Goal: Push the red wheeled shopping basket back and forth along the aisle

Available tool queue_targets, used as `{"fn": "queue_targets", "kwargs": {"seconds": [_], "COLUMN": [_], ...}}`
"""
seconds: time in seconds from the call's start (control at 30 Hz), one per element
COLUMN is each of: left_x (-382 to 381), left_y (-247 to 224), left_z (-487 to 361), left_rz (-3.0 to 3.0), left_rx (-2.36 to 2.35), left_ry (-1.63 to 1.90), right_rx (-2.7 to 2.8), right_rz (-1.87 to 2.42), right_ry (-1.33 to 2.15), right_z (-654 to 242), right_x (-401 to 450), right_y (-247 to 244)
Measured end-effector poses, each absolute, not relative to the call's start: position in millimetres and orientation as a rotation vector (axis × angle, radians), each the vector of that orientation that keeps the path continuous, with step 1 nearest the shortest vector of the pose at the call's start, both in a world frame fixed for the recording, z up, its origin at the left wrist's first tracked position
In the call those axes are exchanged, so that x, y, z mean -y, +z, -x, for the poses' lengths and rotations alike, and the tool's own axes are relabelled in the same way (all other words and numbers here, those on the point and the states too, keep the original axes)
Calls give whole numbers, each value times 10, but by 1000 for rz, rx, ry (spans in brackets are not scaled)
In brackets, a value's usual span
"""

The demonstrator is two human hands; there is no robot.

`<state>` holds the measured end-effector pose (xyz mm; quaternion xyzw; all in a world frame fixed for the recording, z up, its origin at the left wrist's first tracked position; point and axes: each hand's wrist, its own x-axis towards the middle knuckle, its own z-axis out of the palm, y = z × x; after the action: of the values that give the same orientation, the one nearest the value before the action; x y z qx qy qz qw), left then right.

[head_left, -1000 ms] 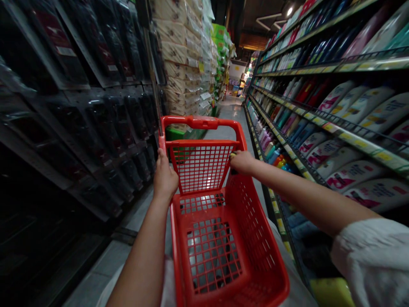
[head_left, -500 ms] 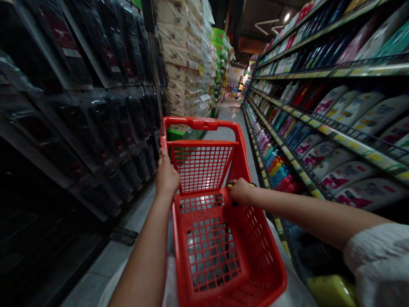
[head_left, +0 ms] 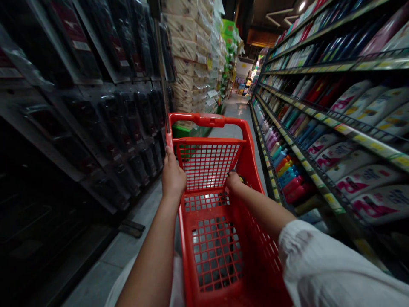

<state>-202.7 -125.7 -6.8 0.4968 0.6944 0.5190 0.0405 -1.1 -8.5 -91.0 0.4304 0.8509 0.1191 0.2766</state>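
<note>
A red plastic shopping cart (head_left: 188, 215) with a grid floor and grid back panel is directly in front of me. My left hand (head_left: 173, 174) is wrapped around the cart's left upper edge, below a tall metal pole (head_left: 161, 76). Inside the basket, near the foot of the back panel, my right hand (head_left: 234, 181) is closed. A dark thing with yellow bits shows at its fingers and behind the wrist; its kind is not clear. The fingertips are mostly turned away. I see only bare grid on the basket floor.
Packaged dark goods (head_left: 118, 115) hang on a rack close at the left. Stacked tissue packs (head_left: 187, 55) stand ahead of it. Along the right, shelves (head_left: 358, 136) hold bottles in rows. The grey-floored aisle (head_left: 238, 106) runs ahead between them.
My right hand has moved inward from the right rim into the basket, with the forearm and white sleeve following. My left hand keeps its grip. The view has shifted slightly left.
</note>
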Motion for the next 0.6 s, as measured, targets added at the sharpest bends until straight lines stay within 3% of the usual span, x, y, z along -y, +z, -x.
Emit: {"fn": "queue_targets", "kwargs": {"seconds": [0.33,0.6], "left_x": [1272,1192], "left_y": [-78,-137], "left_z": [2030,2043], "left_rz": [-1542,-1574], "left_rx": [-2148,-2054], "left_ry": [1585,1624], "right_rx": [-2263,-2181], "right_rz": [-1223,-1248], "right_ry": [298,230], "right_z": [5,57], "right_x": [461,746], "right_y": [-1544,-1572]}}
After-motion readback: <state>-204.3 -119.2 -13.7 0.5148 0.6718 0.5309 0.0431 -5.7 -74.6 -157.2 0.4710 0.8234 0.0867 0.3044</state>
